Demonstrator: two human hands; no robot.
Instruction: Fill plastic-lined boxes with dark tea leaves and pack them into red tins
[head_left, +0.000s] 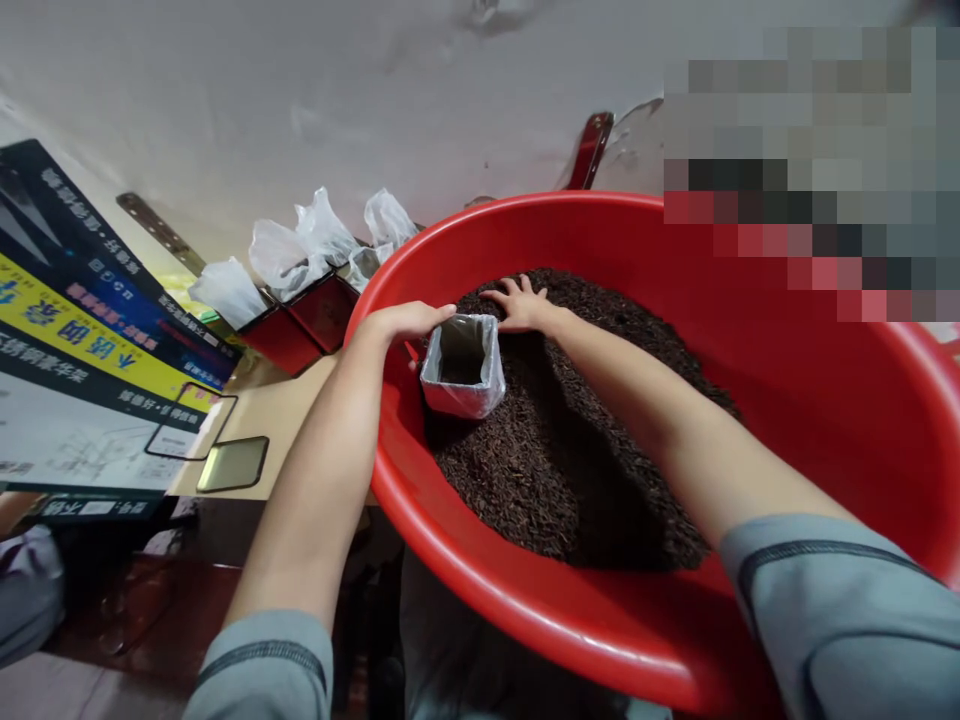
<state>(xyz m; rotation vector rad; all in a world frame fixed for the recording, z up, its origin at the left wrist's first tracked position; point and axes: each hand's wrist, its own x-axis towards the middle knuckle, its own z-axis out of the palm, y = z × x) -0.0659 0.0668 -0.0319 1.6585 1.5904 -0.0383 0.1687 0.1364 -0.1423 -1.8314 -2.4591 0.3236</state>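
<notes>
**Hands in a big red tub of dark bits**

Left hand (405,322) curled over the top edge of a small square box (463,365), fingers (439,312) closed on its rim. Right hand (520,305) flat on the dark bits (570,450), fingers spread open, just beside the box. Box lined with a clear plastic bag, tipped toward the camera, a few dark bits inside at the bottom. Box sitting on the pile, near the left wall of the red tub (525,610). Tub filled with a heap of small dark brown bits. Farther left, on the counter (289,405), more red boxes (300,325) with white bags (300,245) sticking up. Printed boards (90,330) leaning at the far left.
</notes>
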